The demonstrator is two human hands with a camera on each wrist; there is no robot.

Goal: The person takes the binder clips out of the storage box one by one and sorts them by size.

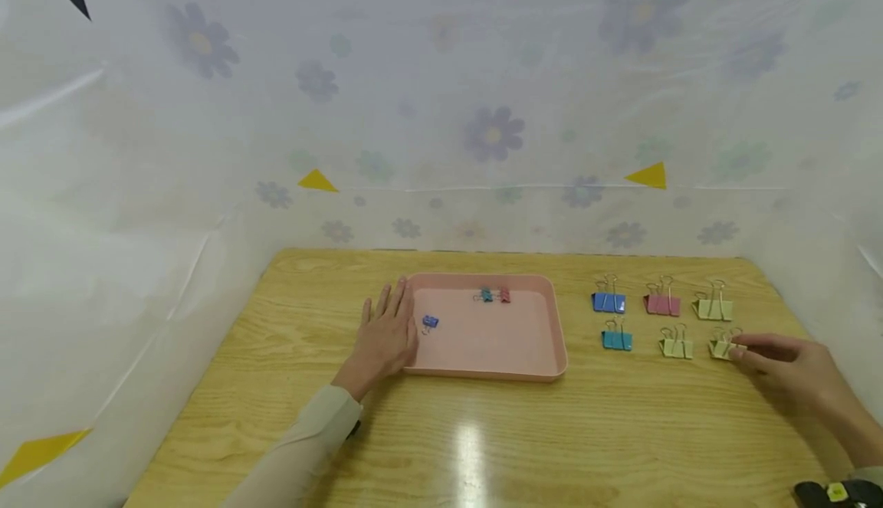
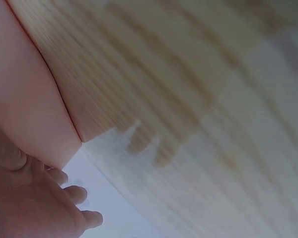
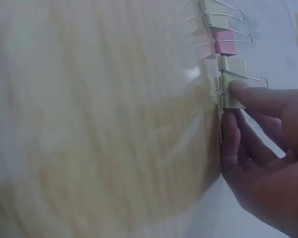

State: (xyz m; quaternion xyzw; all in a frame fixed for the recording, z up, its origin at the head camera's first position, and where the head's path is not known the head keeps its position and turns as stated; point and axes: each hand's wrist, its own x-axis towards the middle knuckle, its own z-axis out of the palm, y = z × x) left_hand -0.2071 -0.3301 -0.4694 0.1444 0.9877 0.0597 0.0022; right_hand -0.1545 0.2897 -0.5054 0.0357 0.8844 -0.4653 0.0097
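With fingers straight, my left hand (image 1: pixel 386 335) rests along the left side of a pink tray (image 1: pixel 497 347). Inside the tray are three small binder clips: a blue one (image 1: pixel 431 322), a teal one (image 1: pixel 487 294) and a red one (image 1: pixel 505 295). At the right of the table my right hand (image 1: pixel 793 366) pinches the right end of a yellow-green binder clip (image 1: pixel 720 349) between thumb and fingers. In the right wrist view the thumb lies on that clip's (image 3: pixel 231 87) side, and its wire handles stick out. The clip stands at the table surface.
Beside the held clip stand another yellow-green clip (image 1: pixel 677 348) and a teal clip (image 1: pixel 617 340). Behind them is a row with a blue clip (image 1: pixel 609 303), a red clip (image 1: pixel 663 305) and a larger yellow-green clip (image 1: pixel 713 309). A flowered sheet (image 1: pixel 441 209) encloses the wooden table (image 1: pixel 552 439).
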